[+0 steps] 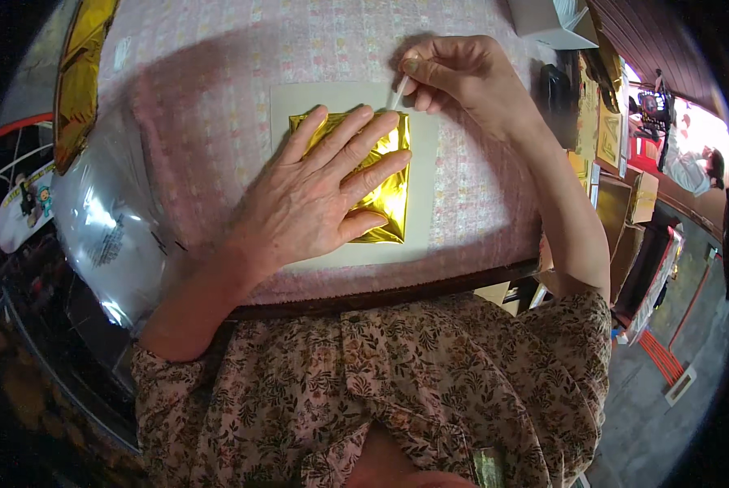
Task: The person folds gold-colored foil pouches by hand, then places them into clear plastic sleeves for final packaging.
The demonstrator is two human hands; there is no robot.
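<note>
A shiny gold foil sheet [393, 207], squarish with a creased surface, lies on a pale card [421, 187] on the cloth-covered table. My left hand [319, 183] rests flat over the foil with its fingers spread, hiding its left and middle parts. Beyond the foil's far right corner, my right hand [458, 77] is closed in a pinch on a thin white strip [398, 91]. The strip slants down, its lower end at the foil's far edge; whether it touches the foil I cannot tell.
A pink checked cloth [193, 73] covers the table. At the left sit a clear plastic bag [108, 220] and a gold foil package [84, 73]. A white box [551, 24] and a black object [553, 93] stand far right, with cardboard boxes [612, 195] beside the table.
</note>
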